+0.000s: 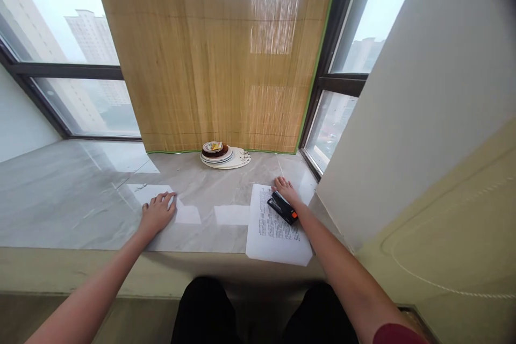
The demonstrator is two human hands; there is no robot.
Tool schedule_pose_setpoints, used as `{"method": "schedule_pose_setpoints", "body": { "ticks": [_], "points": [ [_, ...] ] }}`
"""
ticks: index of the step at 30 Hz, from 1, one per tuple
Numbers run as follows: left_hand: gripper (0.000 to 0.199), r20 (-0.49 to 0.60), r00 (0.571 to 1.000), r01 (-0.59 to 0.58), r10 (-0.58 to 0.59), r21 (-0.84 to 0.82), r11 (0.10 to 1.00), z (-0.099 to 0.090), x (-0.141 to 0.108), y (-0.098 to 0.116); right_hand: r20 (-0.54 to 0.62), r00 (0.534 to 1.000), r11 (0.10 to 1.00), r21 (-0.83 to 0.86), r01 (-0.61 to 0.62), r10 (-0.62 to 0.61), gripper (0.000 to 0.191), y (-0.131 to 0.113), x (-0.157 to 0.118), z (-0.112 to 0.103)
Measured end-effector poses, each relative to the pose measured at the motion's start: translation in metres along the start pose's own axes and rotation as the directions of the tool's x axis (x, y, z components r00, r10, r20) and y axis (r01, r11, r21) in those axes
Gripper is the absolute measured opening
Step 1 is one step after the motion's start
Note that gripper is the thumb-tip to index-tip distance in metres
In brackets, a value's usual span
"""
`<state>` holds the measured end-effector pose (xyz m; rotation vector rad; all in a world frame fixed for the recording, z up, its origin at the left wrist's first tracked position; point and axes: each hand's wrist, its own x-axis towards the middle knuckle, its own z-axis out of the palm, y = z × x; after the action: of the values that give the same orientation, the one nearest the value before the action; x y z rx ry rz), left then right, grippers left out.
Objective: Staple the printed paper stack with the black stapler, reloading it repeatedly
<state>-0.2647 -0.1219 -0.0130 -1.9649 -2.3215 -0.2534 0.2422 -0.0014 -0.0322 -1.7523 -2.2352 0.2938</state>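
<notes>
Right hand point(286, 190): palm down, fingers slightly spread, no grip seen, at the far right corner of the printed paper point(278, 250). Stapler point(282, 208): black, orange-marked, askew on the paper; contact with that hand unclear. Left hand point(158, 212): fingers parted, holding nothing, resting on the ledge point(209, 185). Hazard: near paper edge overhangs; a brushing right forearm point(336, 260) could drag paper and stapler off. Beyond: stacked plates point(217, 158), exposed should the bamboo mat point(209, 64) topple.

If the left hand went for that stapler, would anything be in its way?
Nothing visible stands between the left hand and stapler, just flat sill and paper. The plates sit farther back; the right hand is on the stapler's far side.
</notes>
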Motion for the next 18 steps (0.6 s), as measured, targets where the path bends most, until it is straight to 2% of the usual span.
{"method": "schedule_pose_setpoints", "body": {
  "ticks": [3,8,11,14,18],
  "points": [
    [0.054,-0.019,1.000,-0.010,0.010,0.001,1.000,0.005,0.001,-0.005,0.068,0.992,0.994,-0.032,0.106,-0.104,0.055,-0.050,0.019,0.024],
    [0.051,-0.040,0.999,0.012,-0.012,0.006,1.000,0.008,0.000,-0.005,0.106,0.964,0.969,-0.011,0.248,-0.245,0.058,-0.170,0.058,0.069],
    [0.050,-0.035,0.999,0.010,-0.009,0.016,1.000,0.006,-0.002,-0.003,0.125,0.938,0.946,0.019,0.324,-0.324,0.056,-0.228,0.075,0.086],
    [0.050,-0.037,0.999,0.008,-0.008,0.022,1.000,0.006,-0.002,-0.004,0.142,0.909,0.920,0.037,0.391,-0.392,0.053,-0.255,0.083,0.094],
    [0.048,-0.057,0.998,0.001,0.000,0.024,1.000,0.009,-0.002,-0.006,0.142,0.886,0.897,0.031,0.441,-0.440,0.052,-0.253,0.083,0.098]
  ]
}}
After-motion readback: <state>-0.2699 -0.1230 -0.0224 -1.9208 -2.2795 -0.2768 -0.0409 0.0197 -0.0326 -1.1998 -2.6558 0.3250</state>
